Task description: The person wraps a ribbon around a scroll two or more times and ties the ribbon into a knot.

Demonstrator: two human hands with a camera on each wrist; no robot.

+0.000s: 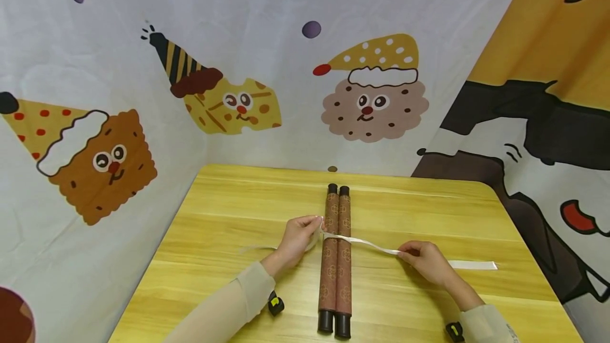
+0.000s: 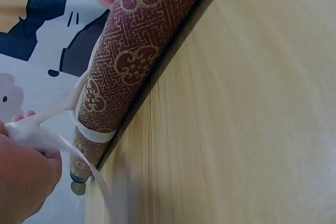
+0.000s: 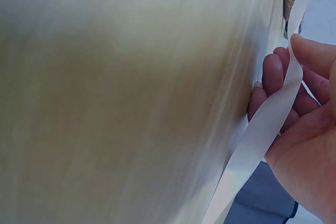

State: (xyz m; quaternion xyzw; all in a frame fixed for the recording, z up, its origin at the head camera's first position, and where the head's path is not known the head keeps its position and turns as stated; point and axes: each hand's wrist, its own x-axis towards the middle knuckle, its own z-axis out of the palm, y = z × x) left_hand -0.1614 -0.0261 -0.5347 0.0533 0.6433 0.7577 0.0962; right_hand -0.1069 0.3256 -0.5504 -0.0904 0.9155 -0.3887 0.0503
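Two rolled scrolls lie side by side on the table, the left scroll (image 1: 328,274) against the right scroll (image 1: 344,274), both in reddish-brown patterned cloth with black end knobs. A white ribbon (image 1: 369,243) crosses over them, and the left wrist view has a band of it looped round the patterned roll (image 2: 134,51). Just left of the rolls, my left hand (image 1: 296,240) pinches the ribbon, its loose tail trailing leftward. Off to the right, my right hand (image 1: 426,261) pinches the other length between thumb and fingers; the flat end of that length extends past the wrist.
The wooden table (image 1: 229,200) carries the scrolls, with its far edge near a printed cloth backdrop (image 1: 295,147). A small black device (image 1: 275,304) sits by the left sleeve, and a similar black device (image 1: 455,331) by the right sleeve.
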